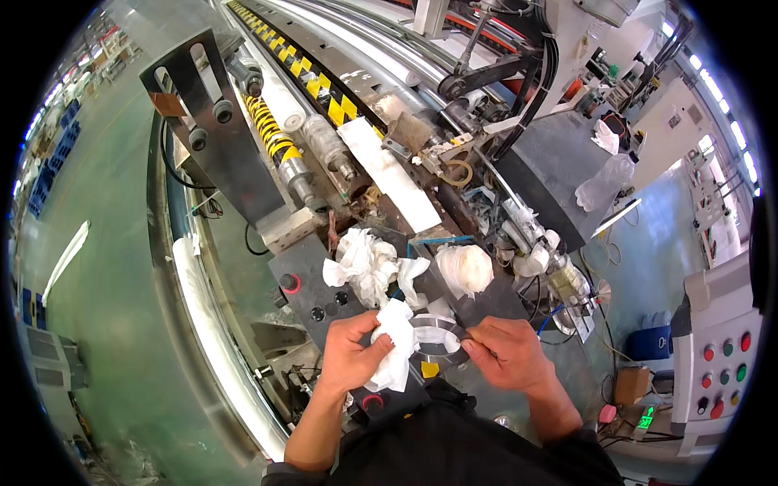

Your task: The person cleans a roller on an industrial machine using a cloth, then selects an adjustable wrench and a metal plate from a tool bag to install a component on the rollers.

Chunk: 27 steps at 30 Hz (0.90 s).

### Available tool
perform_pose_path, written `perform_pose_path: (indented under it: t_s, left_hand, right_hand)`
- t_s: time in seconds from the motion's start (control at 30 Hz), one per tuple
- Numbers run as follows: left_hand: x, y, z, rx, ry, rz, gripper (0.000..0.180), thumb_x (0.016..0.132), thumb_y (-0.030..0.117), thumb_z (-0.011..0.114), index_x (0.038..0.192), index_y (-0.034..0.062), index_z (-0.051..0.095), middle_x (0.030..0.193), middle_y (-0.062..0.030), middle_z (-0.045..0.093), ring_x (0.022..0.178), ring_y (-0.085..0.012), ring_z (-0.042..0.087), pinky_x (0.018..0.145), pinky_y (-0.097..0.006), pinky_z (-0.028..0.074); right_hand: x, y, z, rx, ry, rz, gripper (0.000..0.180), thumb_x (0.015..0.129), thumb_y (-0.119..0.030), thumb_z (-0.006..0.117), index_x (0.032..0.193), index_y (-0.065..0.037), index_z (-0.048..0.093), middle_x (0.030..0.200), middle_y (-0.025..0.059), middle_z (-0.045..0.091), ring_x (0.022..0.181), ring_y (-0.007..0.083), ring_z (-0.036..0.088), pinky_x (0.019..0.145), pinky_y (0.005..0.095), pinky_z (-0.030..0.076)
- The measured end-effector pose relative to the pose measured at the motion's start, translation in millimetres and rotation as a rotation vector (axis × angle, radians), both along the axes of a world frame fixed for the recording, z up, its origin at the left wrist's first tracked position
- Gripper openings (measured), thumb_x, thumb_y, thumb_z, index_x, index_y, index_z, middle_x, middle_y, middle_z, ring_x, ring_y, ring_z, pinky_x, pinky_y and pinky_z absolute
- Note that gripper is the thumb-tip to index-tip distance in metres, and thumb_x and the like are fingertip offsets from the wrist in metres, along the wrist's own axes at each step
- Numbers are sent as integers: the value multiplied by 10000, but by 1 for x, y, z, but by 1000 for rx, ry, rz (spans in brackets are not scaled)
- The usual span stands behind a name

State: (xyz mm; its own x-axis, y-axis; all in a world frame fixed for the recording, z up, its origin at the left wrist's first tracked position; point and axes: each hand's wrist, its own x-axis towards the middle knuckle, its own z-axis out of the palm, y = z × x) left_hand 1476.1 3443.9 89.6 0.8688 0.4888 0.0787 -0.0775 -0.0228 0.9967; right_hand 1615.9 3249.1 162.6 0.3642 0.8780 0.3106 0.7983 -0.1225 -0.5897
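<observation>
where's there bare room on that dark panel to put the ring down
Little. A bare strip of the dark metal panel lies left of the crumpled white tissues, above the round buttons. Crowded: tissues, the wrapped white bundle, and both hands, the left hand with white cloth, the right hand on the metal ring.

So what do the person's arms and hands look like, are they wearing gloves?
No gloves. The left hand and right hand are bare, and so are both forearms. Dark sleeves, black or nearly so, sit pushed up near the elbows. No watch or rings show.
</observation>
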Motion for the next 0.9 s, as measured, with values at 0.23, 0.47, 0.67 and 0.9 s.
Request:
perform_pose_path:
  t_s: [0.23,0.47,0.67,0.9]
  left_hand:
    - [0,10,27,285,11,-204,135,731,13,666,864,5,644,754,-115,626,652,-237,596,590,-301,452]
    - [15,-3,35,651,-19,-347,131,725,36,667,851,26,636,752,-127,613,675,-303,589,609,-345,463]
    - [10,-9,-5,63,17,-74,160,766,-11,633,925,6,645,779,-70,650,676,-146,600,626,-259,460]
    - [14,-31,-14,-372,-34,286,342,707,-130,629,1034,-30,635,931,-92,688,813,-157,660,741,-296,531]
  right_hand:
    - [-10,6,-7,-41,-34,108,88,810,-96,651,856,-23,632,669,61,524,546,229,544,467,325,422]
    - [-4,8,-19,-165,-126,223,119,783,-107,632,734,-25,560,678,74,538,575,254,565,487,354,447]
    - [-3,12,-9,37,122,-40,88,805,-118,660,791,-32,647,659,78,564,547,249,563,484,339,430]
    - [2,-2,-35,162,209,-108,124,857,-166,647,825,-47,666,685,71,585,581,261,576,506,347,441]
